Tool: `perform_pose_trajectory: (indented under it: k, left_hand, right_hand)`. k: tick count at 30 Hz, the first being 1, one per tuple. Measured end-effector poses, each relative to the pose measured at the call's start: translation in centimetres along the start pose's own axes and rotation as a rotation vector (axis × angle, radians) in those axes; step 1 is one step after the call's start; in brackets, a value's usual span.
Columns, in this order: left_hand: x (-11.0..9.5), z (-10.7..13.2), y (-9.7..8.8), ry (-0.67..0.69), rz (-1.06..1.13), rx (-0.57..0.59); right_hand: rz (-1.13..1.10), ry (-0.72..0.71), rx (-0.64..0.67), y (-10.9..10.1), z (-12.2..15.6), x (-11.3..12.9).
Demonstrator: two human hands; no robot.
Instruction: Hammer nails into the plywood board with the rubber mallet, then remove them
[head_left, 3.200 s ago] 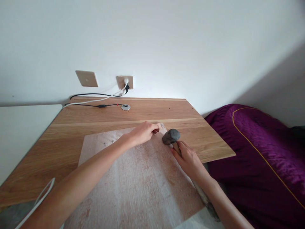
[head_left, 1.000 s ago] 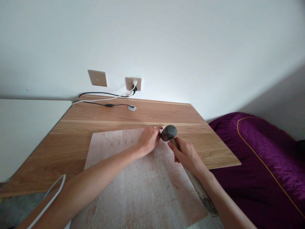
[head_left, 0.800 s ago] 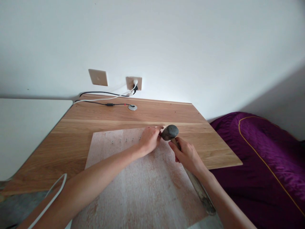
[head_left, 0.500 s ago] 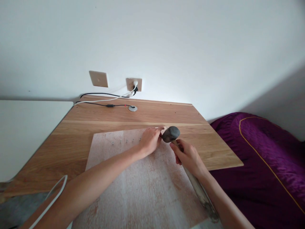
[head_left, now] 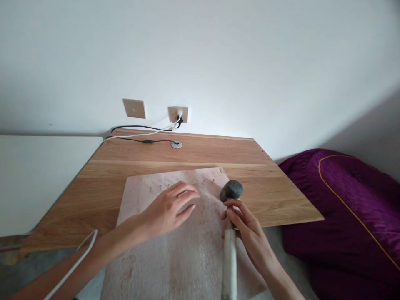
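"Right hand (head_left: 247,225) first: what has it got?"

"From my end, I see its fingers wrapped around the handle (head_left: 229,266) of a mallet (head_left: 231,190), gripping it high, just below the dark head. The handle runs back toward the near side, over the right part of the board (head_left: 175,266)."

"Is the head resting on the board?"

"I can't tell from this angle. It shows over the board's right edge, toward the far corner."

"And the left hand (head_left: 175,205)?"

"I have it left of the mallet and apart from it, over the far half of the board. Its fingers are parted and loosely bent; whether they touch the wood, I can't make out."

"Small stuff?"

"I see several nails (head_left: 213,181) standing in a row along the board's far edge, some left of the left hand, some right of it. They're too small for me to judge how deep they sit."

"Underneath and around?"

"The board lies on a wooden surface (head_left: 278,200) and reaches past its near edge. On the far side, a white cable (head_left: 140,134) and a black cable (head_left: 134,126) run left from a wall socket (head_left: 173,113). I see purple fabric (head_left: 300,187) on the right."
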State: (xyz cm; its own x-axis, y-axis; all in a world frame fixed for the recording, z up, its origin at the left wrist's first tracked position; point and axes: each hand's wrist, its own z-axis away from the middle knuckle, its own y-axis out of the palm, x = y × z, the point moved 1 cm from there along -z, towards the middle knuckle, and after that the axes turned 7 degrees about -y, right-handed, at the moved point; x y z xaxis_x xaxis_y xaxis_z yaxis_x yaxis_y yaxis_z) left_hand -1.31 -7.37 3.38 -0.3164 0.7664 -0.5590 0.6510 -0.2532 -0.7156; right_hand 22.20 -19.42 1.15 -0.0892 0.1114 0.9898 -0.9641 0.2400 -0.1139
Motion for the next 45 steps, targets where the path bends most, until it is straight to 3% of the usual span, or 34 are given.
perform_pose_trajectory:
  k: [3, 7, 13, 17, 24, 26, 30, 36, 45]
  left_hand:
    - [-0.4, 5.4, -2.3, -0.104, -0.023, 0.019]
    - [-0.6, 11.8, -4.0, -0.205, -0.137, -0.103]
    - [-0.4, 16.9, -4.3, -0.26, -0.301, -0.232]
    - [0.2, 17.5, -4.1, -0.319, -0.341, -0.279]
    - [0.1, 16.9, -3.6, -0.29, -0.333, -0.303]
    - [0.1, 16.9, -3.5, -0.297, -0.329, -0.31]
    - [0.3, 16.9, -3.5, -0.301, -0.326, -0.324]
    - [0.5, 17.0, -3.5, -0.301, -0.333, -0.301]
    - [0.5, 17.3, -3.6, -0.299, -0.353, -0.289]
  right_hand:
    - [0.144, -0.04, 0.039, 0.2, 0.1, -0.6]
    - [0.243, -0.085, 0.094, 0.2, 0.1, -0.7]
    - [0.351, -0.114, 0.141, 0.2, 0.2, -0.3]
    - [0.454, -0.122, 0.14, 0.0, 0.3, 0.1]
    - [0.527, -0.155, 0.072, -0.5, 0.3, 0.6]
    - [0.46, -0.156, 0.009, -0.3, 0.2, 0.6]
    - [0.124, -0.08, -0.067, 1.1, 0.0, 0.8]
    - [-0.023, -0.072, -0.044, 3.2, 0.4, 1.1]
    - [0.003, -0.002, 0.102, 3.5, 1.5, 1.5]
